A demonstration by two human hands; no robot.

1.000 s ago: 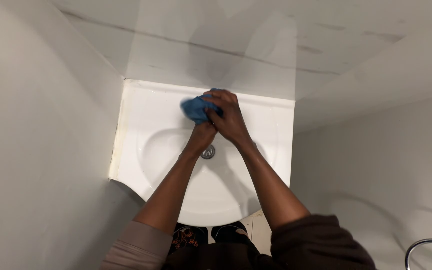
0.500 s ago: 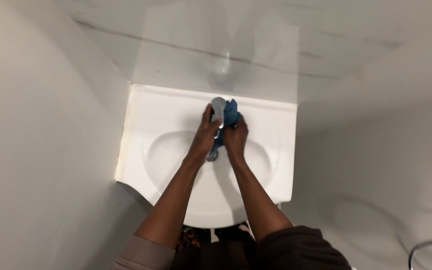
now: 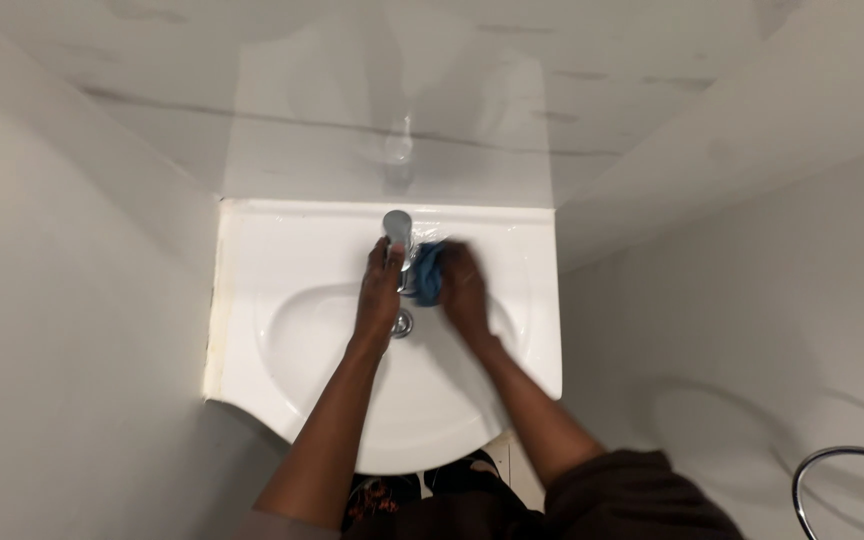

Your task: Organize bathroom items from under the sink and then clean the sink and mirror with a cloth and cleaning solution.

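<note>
A white basin (image 3: pixel 282 330) sits in a corner below me, with a chrome tap (image 3: pixel 397 228) at its back and a round metal drain (image 3: pixel 403 323) in the bowl. My left hand (image 3: pixel 380 290) rests against the left side of the tap's spout. My right hand (image 3: pixel 464 290), blurred, presses a crumpled blue cloth (image 3: pixel 428 270) against the spout's right side. Both forearms reach over the bowl.
Pale walls close in on the left and right, and a marbled wall (image 3: pixel 402 110) rises behind the basin. A curved chrome rail (image 3: pixel 832 470) shows at the lower right. My feet and patterned footwear (image 3: pixel 382 495) appear under the basin's front edge.
The cloth was at the tap's upper left a second ago. It has moved round to the spout's right side, and both hands have slid down nearer the bowl. The view has shifted.
</note>
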